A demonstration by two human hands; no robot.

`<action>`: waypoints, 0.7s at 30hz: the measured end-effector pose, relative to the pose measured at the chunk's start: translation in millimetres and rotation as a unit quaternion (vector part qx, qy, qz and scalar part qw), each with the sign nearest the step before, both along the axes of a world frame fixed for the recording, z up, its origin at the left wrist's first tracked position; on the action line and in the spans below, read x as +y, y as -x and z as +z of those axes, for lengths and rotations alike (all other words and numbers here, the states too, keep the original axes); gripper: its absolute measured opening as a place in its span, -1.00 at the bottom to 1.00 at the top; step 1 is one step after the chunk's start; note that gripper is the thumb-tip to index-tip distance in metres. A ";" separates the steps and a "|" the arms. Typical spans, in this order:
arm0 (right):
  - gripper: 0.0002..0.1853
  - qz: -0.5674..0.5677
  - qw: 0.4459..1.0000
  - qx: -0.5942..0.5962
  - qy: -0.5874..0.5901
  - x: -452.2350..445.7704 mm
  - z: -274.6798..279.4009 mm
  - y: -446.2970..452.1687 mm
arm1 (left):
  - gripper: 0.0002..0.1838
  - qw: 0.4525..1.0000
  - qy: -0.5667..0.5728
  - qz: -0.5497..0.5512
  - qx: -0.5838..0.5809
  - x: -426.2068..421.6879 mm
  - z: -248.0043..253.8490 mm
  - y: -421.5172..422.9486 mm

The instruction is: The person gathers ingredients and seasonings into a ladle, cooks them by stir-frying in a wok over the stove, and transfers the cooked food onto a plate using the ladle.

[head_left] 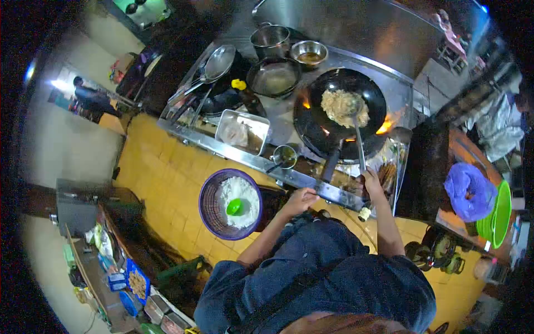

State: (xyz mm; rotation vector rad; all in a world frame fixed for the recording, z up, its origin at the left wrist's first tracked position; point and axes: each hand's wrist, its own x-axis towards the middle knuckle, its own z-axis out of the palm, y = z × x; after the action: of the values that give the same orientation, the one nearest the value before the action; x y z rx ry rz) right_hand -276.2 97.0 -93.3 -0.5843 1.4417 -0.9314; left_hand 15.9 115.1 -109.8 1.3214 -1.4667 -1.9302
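My right hand is closed round the long handle of a metal ladle. The ladle's bowl rests in fried rice inside a black wok, with flames showing around the wok's underside. Its dark handle points toward me, between my two hands. My left hand is at the stove's front edge, fingers bent and pressed together; what they grip there is too small to tell. Left of that hand, a purple basket holds white rice and a green scoop.
On the stove stand a metal tray, a small cup, a dark pan, a tall pot and a bowl of liquid. A strainer lies at left. A purple bag sits at right; a person is far left.
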 end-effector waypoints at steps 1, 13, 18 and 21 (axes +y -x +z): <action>-0.80 0.015 0.993 0.112 0.024 -2.1 -2.9 4.5 | -0.56 1.000 0.007 0.005 -0.006 -2.7 10.5 1.3; -0.60 0.117 0.930 0.345 0.045 -6.9 58.6 18.2 | -0.67 0.999 0.006 0.027 -0.022 -41.7 6.2 23.9; -0.72 0.168 0.799 0.573 0.075 27.6 137.8 42.4 | -0.69 0.995 0.069 0.031 -0.064 -66.7 -28.5 31.7; -0.77 0.223 0.771 0.594 0.053 36.5 132.3 50.1 | -0.72 0.979 0.136 0.009 -0.151 -58.8 13.2 49.9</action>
State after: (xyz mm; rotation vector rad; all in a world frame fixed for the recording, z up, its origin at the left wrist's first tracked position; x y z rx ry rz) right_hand -326.4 133.5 39.0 -1.7170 2.1783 -0.1609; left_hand -34.0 56.3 -96.6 1.5363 -1.7794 -1.4952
